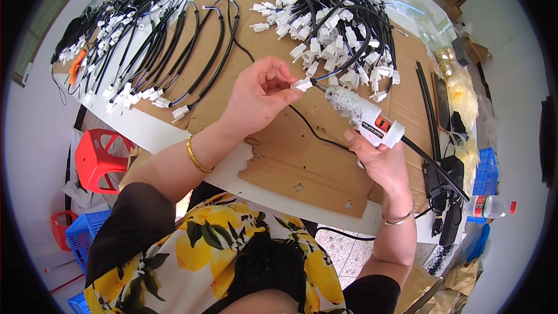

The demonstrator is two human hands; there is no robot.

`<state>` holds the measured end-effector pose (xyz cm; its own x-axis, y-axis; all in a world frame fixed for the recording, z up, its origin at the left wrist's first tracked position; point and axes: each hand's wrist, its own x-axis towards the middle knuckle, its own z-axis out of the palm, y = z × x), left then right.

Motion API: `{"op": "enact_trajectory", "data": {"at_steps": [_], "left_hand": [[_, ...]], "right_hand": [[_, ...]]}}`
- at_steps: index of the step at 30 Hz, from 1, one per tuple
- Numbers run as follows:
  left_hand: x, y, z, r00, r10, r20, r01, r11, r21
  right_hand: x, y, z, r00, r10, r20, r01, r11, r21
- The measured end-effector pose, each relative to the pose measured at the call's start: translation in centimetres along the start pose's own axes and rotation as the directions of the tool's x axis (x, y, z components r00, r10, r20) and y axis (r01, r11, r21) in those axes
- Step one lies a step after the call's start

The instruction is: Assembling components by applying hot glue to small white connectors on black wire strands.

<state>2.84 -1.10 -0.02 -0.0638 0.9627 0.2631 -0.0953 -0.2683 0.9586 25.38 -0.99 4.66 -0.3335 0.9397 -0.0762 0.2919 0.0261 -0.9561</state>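
Between the thumb and fingers of my left hand (263, 93) is a white plug connector (302, 84), the end of a black cable that runs up toward the pile. My right hand (381, 160) is wrapped round a white hot glue gun (363, 113), its barrel smeared with dried glue. The gun's nozzle (317, 83) points left and meets the connector's cable end; whether it touches cannot be made out. A black glue stick (430, 166) sticks out of the gun's back. Behind the nozzle lies a heap of black cables with white connectors (331, 35).
Brown cardboard (296, 166) covers much of the white table. More cables with connectors (192, 70) lie in a row at the left. The gun's black cord (314, 131) crosses the cardboard. Spare black sticks (429, 110), a power strip (447, 197) and a plastic bottle (494, 207) sit along the right edge.
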Motion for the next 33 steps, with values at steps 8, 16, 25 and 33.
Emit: {"op": "enact_trajectory", "data": {"at_steps": [8,16,25,33], "left_hand": [[0.31,-0.13,-0.09,0.996,-0.056,0.066,0.065,0.988,-0.138],[0.28,0.39,0.05,0.975,-0.162,0.149,0.195,0.95,-0.242],[0.27,-0.07,-0.53,0.923,-0.255,0.29,0.364,0.825,-0.433],[0.14,-0.33,-0.5,0.898,-0.244,0.366,0.415,0.749,-0.517]], "right_hand": [[-0.05,-0.16,-0.24,1.0,0.014,-0.021,-0.015,0.999,-0.05],[-0.05,-0.09,-0.13,0.999,0.019,-0.034,-0.019,1.0,-0.006],[0.12,0.02,-0.22,0.998,0.06,-0.025,-0.059,0.996,0.062],[0.26,0.3,-0.57,0.991,0.133,-0.005,-0.131,0.986,0.103]]}}
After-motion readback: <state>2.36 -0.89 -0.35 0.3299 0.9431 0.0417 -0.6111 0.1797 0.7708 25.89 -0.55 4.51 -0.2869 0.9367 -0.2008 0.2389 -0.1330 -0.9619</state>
